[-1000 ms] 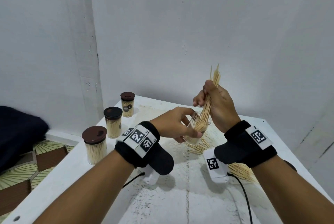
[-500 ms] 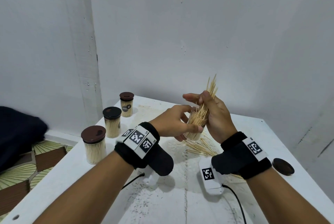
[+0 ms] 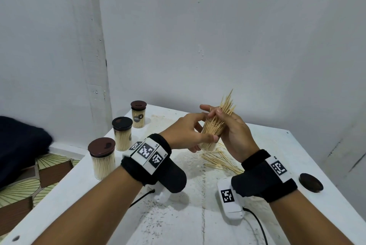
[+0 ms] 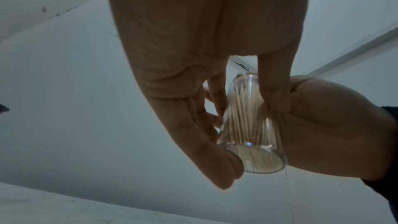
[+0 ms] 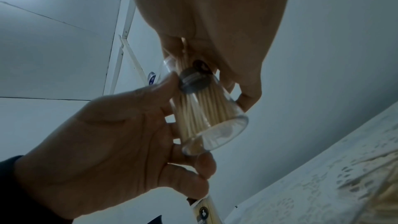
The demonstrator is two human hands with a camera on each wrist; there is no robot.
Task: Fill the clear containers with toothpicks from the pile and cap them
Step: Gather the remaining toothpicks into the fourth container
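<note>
My left hand (image 3: 207, 127) grips a clear container (image 3: 210, 140) a little above the white table (image 3: 267, 145), tilted right. A bundle of toothpicks (image 3: 227, 106) stands in its mouth, tips fanning out above. My right hand (image 3: 219, 118) holds that bundle at the rim, fingers laid across the top. The left wrist view shows the container (image 4: 262, 161) from below, toothpicks packed inside, between my left hand (image 4: 243, 142) and the right palm (image 4: 333, 125). In the right wrist view my right hand (image 5: 206, 67) closes round the toothpicks above the container (image 5: 206, 117). A loose pile (image 3: 219, 160) lies under the hands.
Three filled containers with brown caps (image 3: 102, 157) (image 3: 122, 133) (image 3: 138, 114) stand in a row along the table's left edge. A loose brown cap (image 3: 311, 182) lies at the right. The wall is close behind. Left of the table sit a dark cloth and patterned floor.
My right hand has come down from above the container to beside its mouth, and the bundle has sunk deeper, so less sticks out. The left hand keeps hold of the container.
</note>
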